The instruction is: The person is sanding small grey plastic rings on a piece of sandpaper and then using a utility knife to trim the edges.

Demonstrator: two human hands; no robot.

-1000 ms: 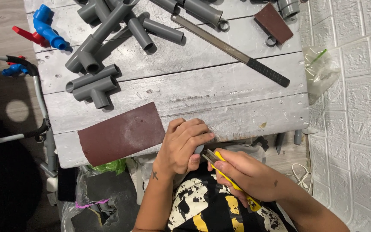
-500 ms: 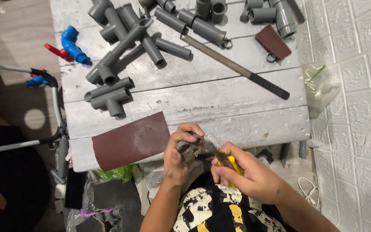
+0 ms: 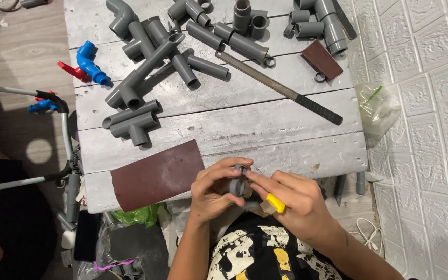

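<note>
My left hand (image 3: 213, 193) grips a small grey pipe fitting (image 3: 237, 182) at the near edge of the whitewashed wooden table (image 3: 265, 129). My right hand (image 3: 294, 203) holds a yellow-handled tool (image 3: 275, 202) and its fingers press against the same fitting from the right. The two hands meet just over the table's front edge, above my patterned shirt. A brown sheet of sandpaper (image 3: 156, 175) lies flat on the table right beside my left hand.
Several grey pipe pieces and tee fittings (image 3: 130, 122) are spread over the far half of the table. A long metal file with a black handle (image 3: 281, 89) lies diagonally. A blue fitting (image 3: 92, 63), a small brown sanding block (image 3: 322, 59) and a plastic bag (image 3: 378, 106) sit at the edges.
My hands have come together and lifted the grey fitting between them; earlier the left hand rested flat on the table edge. The view has shifted, showing more of the far table.
</note>
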